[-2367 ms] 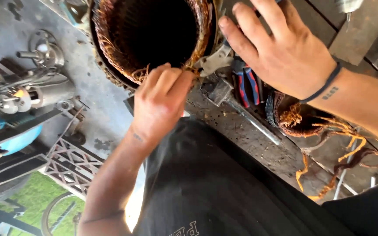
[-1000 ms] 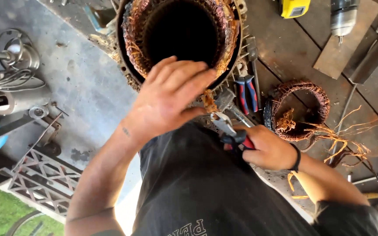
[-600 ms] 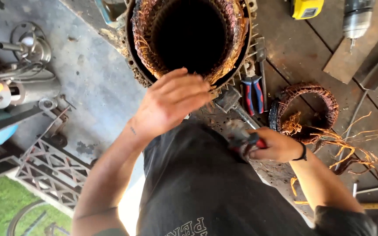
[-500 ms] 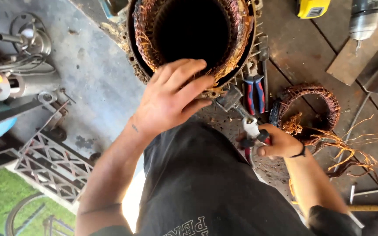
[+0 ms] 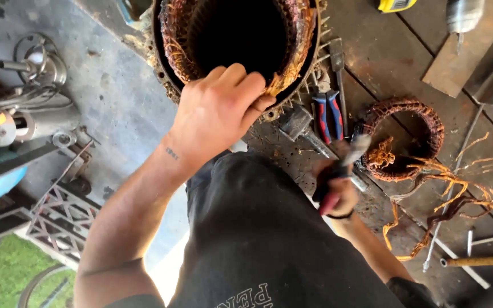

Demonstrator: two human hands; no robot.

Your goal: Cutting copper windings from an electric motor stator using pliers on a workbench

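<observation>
The motor stator (image 5: 235, 40) stood on the workbench (image 5: 395, 74), its top cut off by the frame edge and its bore too dark to read. Copper windings (image 5: 292, 63) lined the inside of its round housing. The left hand (image 5: 215, 111) rested on the near rim, fingers (image 5: 246, 85) curled together and pinching the winding wires there. The right hand (image 5: 338, 191), partly blurred, was closed around red-handled pliers (image 5: 343, 165) just beside a removed copper coil (image 5: 403, 140). Blue-and-red pliers (image 5: 327, 114) lay between stator and coil.
</observation>
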